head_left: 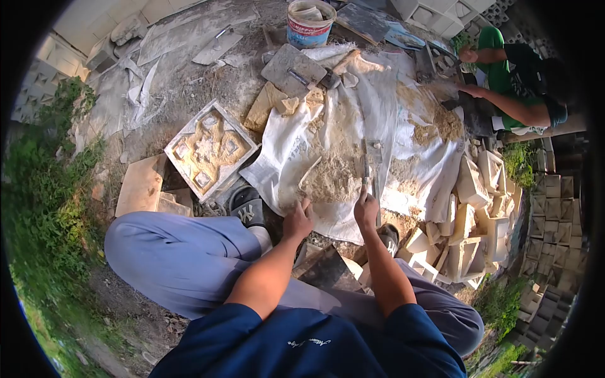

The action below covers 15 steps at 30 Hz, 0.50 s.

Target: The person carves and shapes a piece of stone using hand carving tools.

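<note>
My right hand point(366, 209) is closed around the near end of a narrow metal-bladed tool point(365, 159), which points away from me over a white sack point(277, 151). My left hand point(298, 219) is closed at the sack's near side; what it grips, if anything, I cannot make out. A thin pale strip point(309, 170) rises just beyond its fingers. Between and ahead of both hands lies a heap of damp sandy mix point(337, 179). Left of the sack a square patterned mould point(211, 150) holds sandy material in its recesses.
A labelled bucket point(310, 28) stands at the back, near a flat board point(291, 69) with a trowel point(301, 78). Pale cast blocks point(472, 214) are piled at right. Another person point(526, 88) works at the upper right. Plants point(53, 170) grow at left.
</note>
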Motion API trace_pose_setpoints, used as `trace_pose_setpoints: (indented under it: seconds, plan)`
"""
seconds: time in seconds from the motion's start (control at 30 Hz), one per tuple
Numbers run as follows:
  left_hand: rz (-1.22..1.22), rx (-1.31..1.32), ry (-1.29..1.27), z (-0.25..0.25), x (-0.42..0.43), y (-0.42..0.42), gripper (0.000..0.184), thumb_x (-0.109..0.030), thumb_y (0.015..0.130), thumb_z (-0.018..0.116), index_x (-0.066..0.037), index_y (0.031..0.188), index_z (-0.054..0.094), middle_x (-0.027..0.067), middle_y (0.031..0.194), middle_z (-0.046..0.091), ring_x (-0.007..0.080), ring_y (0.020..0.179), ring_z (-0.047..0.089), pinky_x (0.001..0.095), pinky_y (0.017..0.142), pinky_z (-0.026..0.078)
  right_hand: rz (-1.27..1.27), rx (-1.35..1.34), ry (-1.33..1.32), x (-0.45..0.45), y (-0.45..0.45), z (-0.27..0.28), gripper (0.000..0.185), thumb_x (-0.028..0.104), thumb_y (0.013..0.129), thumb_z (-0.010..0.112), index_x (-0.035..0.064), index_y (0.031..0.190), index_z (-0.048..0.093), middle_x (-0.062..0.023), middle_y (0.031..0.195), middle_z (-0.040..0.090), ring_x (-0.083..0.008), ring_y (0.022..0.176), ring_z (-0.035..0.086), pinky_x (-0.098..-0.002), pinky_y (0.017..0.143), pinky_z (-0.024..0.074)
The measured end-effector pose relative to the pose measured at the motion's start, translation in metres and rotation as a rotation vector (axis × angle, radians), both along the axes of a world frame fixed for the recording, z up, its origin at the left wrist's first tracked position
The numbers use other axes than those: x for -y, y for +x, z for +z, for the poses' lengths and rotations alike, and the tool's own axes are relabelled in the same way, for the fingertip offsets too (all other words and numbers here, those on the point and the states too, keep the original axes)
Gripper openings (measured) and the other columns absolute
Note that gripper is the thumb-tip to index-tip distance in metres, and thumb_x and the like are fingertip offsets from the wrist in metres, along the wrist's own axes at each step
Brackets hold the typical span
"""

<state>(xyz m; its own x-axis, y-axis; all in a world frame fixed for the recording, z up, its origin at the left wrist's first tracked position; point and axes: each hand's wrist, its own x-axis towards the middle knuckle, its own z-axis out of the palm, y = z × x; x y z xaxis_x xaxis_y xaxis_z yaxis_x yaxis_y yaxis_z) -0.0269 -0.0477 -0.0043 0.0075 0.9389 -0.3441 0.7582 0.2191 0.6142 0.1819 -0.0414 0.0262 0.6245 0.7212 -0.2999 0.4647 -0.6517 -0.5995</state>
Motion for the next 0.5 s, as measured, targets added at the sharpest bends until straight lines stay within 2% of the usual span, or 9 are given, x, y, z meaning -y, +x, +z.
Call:
trace_pose_setpoints:
  seconds: [0.17,0.2,0.3,0.37,0.43,0.5]
  plan:
    - [-0.013,-0.035,0.014,-0.001,-0.001,0.001,0.043,-0.041,0.093,0.047,-0.002,0.111,0.048,0.0293,0.086,0.065,0.0475,0.083,0.063,0.0542,0.072,0.051,-0.011,0.032,-0.086,0.013,0.002,-0.012,0.065,0.049,0.098,0.039,-0.0070,0.078,0.066,-0.0355,0.077,0.059,-0.0522,0.081,0.059,-0.0552,0.073,0.0439]
    - [-0.016,-0.031,-0.003,0.000,-0.001,0.001,0.042,-0.041,0.093,0.047,-0.003,0.109,0.048,0.0287,0.085,0.065,0.0474,0.081,0.064,0.0544,0.071,0.051,0.085,0.028,-0.074,0.011,-0.003,-0.015,0.064,0.048,0.098,0.040,-0.0071,0.077,0.065,-0.0364,0.079,0.059,-0.0520,0.084,0.059,-0.0546,0.075,0.0449]
    - [-0.008,-0.032,0.048,0.000,0.000,0.001,0.040,-0.040,0.094,0.048,-0.003,0.106,0.047,0.0277,0.084,0.065,0.0475,0.079,0.064,0.0550,0.069,0.051,0.093,-0.102,-0.077,0.011,-0.024,-0.024,0.061,0.045,0.098,0.043,-0.0081,0.077,0.064,-0.0360,0.079,0.060,-0.0527,0.084,0.059,-0.0546,0.076,0.0441]
    - [-0.006,-0.029,0.042,0.000,-0.001,0.002,0.039,-0.040,0.094,0.048,-0.003,0.106,0.047,0.0282,0.085,0.065,0.0475,0.080,0.063,0.0549,0.070,0.051,0.092,-0.119,-0.087,0.007,-0.027,-0.023,0.060,0.044,0.097,0.044,-0.0084,0.075,0.064,-0.0363,0.077,0.059,-0.0523,0.084,0.058,-0.0548,0.075,0.0436]
    - [-0.007,-0.029,0.029,0.000,0.000,0.001,0.038,-0.039,0.094,0.048,-0.003,0.107,0.047,0.0287,0.085,0.064,0.0476,0.081,0.063,0.0549,0.071,0.051,0.249,-0.094,-0.061,0.000,-0.024,-0.010,0.058,0.043,0.097,0.047,-0.0077,0.074,0.063,-0.0350,0.074,0.058,-0.0519,0.080,0.058,-0.0550,0.071,0.0436]
    - [0.001,-0.034,0.020,0.000,0.000,0.000,0.037,-0.038,0.093,0.048,-0.003,0.106,0.048,0.0299,0.088,0.064,0.0481,0.084,0.063,0.0546,0.074,0.050,0.299,-0.044,0.062,-0.008,-0.022,-0.001,0.054,0.039,0.097,0.049,-0.0059,0.070,0.061,-0.0318,0.067,0.056,-0.0515,0.067,0.056,-0.0544,0.062,0.0419]
